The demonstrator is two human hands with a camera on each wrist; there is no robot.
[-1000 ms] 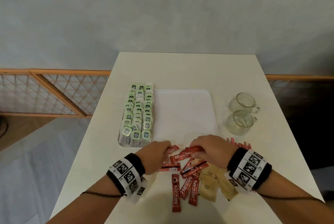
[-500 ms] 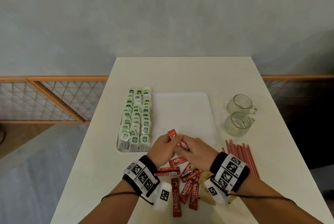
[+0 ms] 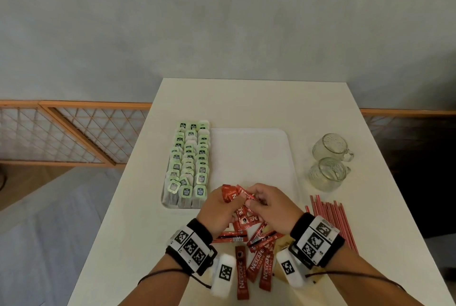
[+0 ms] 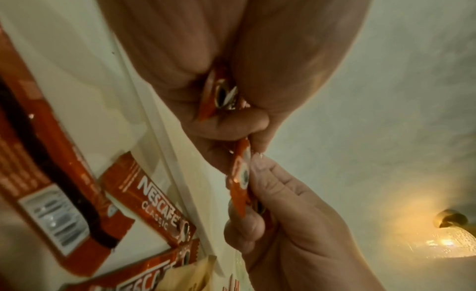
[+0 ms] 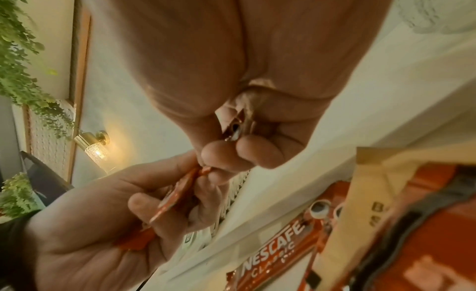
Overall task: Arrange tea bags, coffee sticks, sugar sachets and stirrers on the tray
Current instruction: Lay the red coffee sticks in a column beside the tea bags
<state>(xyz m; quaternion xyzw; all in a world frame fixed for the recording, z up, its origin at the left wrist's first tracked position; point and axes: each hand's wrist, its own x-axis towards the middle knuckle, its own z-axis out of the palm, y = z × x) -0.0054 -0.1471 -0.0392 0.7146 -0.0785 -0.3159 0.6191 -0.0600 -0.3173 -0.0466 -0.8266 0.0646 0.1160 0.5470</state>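
Observation:
Over the near edge of the white tray (image 3: 249,157), my left hand (image 3: 222,204) and right hand (image 3: 259,200) meet, both gripping a small bunch of red coffee sticks (image 3: 232,193). In the left wrist view my left hand (image 4: 231,116) curls round a coffee stick (image 4: 221,91), and my right hand pinches another stick (image 4: 239,183). More coffee sticks (image 3: 256,258) lie loose on the table below my wrists. Green tea bags (image 3: 188,165) fill the tray's left side in rows. Tan sugar sachets (image 3: 283,244) are mostly hidden under my right wrist. Red stirrers (image 3: 330,221) lie to the right.
Two glass mugs (image 3: 330,147) (image 3: 325,173) stand right of the tray. The white table (image 3: 246,103) ends close on the left and right; a wooden lattice rail (image 3: 74,130) runs behind it. The tray's middle and right part are bare.
Both hands lifted from the loose pile, came together and moved forward to the tray's near edge, now holding coffee sticks bunched between them.

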